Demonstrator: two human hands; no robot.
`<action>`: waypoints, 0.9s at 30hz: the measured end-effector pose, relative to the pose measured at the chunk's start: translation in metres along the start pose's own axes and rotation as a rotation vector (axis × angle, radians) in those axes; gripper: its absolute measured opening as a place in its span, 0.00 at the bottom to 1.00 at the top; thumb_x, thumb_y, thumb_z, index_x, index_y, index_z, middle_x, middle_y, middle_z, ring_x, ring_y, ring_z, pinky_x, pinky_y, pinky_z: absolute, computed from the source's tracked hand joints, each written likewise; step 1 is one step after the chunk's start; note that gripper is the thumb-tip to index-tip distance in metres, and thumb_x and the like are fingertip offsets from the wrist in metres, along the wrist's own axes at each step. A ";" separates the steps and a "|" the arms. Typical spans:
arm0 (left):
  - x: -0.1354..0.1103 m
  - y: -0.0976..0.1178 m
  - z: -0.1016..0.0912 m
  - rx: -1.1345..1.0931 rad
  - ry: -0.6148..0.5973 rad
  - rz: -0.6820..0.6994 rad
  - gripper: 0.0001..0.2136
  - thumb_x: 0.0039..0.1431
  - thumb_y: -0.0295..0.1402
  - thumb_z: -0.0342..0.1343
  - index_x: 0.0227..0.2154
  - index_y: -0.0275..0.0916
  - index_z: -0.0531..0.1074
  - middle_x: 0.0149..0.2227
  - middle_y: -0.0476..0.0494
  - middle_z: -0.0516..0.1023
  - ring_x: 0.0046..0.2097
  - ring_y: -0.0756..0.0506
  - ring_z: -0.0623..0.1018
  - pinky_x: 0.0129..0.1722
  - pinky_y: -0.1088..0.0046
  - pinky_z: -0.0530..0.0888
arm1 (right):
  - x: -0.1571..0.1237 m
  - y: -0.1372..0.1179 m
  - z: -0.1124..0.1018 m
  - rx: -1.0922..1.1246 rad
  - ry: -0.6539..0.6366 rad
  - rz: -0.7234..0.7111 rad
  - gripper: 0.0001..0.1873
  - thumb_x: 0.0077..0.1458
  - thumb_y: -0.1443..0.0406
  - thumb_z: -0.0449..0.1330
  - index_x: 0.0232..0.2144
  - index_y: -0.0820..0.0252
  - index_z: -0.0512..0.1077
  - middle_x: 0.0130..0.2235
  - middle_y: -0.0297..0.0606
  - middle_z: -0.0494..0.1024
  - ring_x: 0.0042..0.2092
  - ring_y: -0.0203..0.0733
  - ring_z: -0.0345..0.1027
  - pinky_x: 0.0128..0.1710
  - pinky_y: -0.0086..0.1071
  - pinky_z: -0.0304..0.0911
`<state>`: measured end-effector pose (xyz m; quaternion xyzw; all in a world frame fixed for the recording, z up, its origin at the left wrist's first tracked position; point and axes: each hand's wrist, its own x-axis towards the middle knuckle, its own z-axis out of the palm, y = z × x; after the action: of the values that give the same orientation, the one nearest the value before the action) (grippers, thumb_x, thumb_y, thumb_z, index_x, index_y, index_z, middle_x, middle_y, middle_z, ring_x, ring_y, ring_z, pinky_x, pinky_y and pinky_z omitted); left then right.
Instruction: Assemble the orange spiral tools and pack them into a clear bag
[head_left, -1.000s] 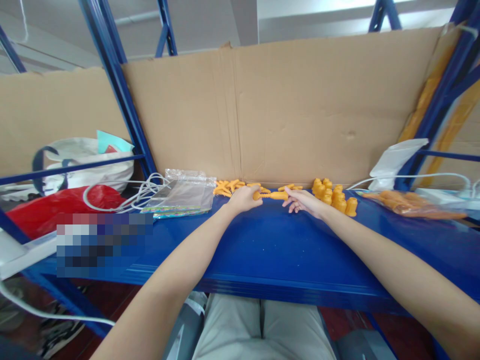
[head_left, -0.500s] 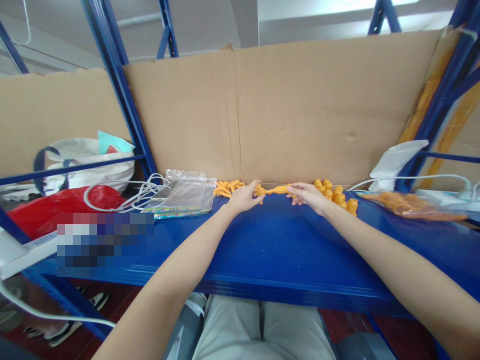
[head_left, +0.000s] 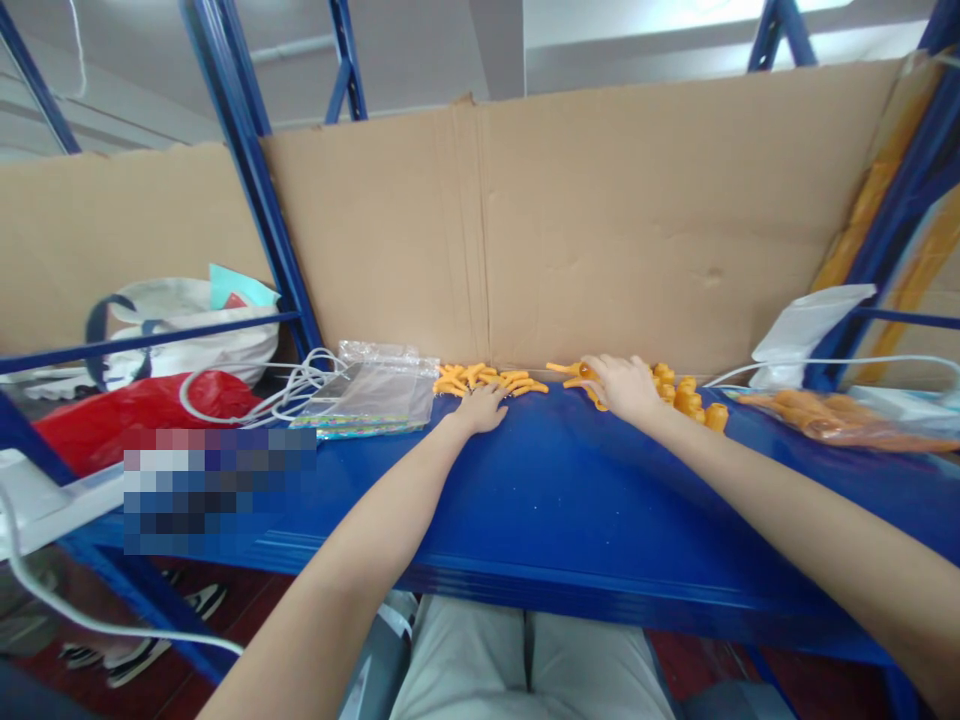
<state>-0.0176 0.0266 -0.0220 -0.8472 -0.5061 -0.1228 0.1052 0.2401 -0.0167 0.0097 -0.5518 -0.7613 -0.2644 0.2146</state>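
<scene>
My left hand point(head_left: 480, 408) lies on the blue shelf point(head_left: 570, 500), fingers stretched out and apart, their tips touching a pile of small orange stick-like parts point(head_left: 484, 378) by the cardboard back wall. My right hand point(head_left: 626, 386) is closed over an orange plastic piece point(head_left: 576, 374), whose ends poke out to the left of and below the fingers. Just right of that hand stands a cluster of orange bell-shaped parts point(head_left: 690, 400).
A cardboard sheet point(head_left: 600, 220) lines the back of the shelf. Clear plastic bags point(head_left: 367, 395) and white cables point(head_left: 289, 385) lie to the left. A red bag point(head_left: 112, 412) and a white tote point(head_left: 187, 335) sit beyond. A bag of orange parts point(head_left: 840, 418) lies right.
Both hands held one orange piece between them. My left hand has let go and moved left to the pile. My right hand has carried the piece right and back.
</scene>
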 end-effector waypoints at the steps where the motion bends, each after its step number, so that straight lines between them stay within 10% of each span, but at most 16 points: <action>1: 0.000 0.000 0.000 0.007 -0.030 -0.008 0.19 0.61 0.32 0.46 0.54 0.37 0.66 0.57 0.34 0.68 0.58 0.37 0.69 0.57 0.55 0.64 | -0.001 -0.004 0.000 -0.088 -0.053 -0.076 0.15 0.62 0.63 0.50 0.48 0.62 0.69 0.44 0.48 0.77 0.44 0.50 0.69 0.41 0.38 0.53; 9: -0.003 0.009 -0.004 -0.006 -0.041 -0.044 0.18 0.63 0.33 0.45 0.54 0.40 0.68 0.62 0.35 0.63 0.62 0.37 0.64 0.59 0.51 0.61 | -0.008 -0.012 0.021 -0.268 -0.243 -0.105 0.18 0.63 0.72 0.43 0.45 0.67 0.71 0.46 0.51 0.77 0.48 0.50 0.67 0.42 0.38 0.50; 27: 0.007 0.014 0.014 -0.003 0.037 0.036 0.16 0.63 0.34 0.44 0.45 0.38 0.75 0.51 0.37 0.73 0.54 0.38 0.69 0.54 0.54 0.66 | -0.018 -0.007 0.032 -0.169 -0.171 -0.074 0.22 0.63 0.73 0.40 0.52 0.63 0.68 0.55 0.50 0.72 0.53 0.49 0.64 0.49 0.43 0.50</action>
<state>-0.0003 0.0300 -0.0336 -0.8538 -0.4887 -0.1374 0.1152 0.2377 -0.0112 -0.0273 -0.5601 -0.7716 -0.2872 0.0917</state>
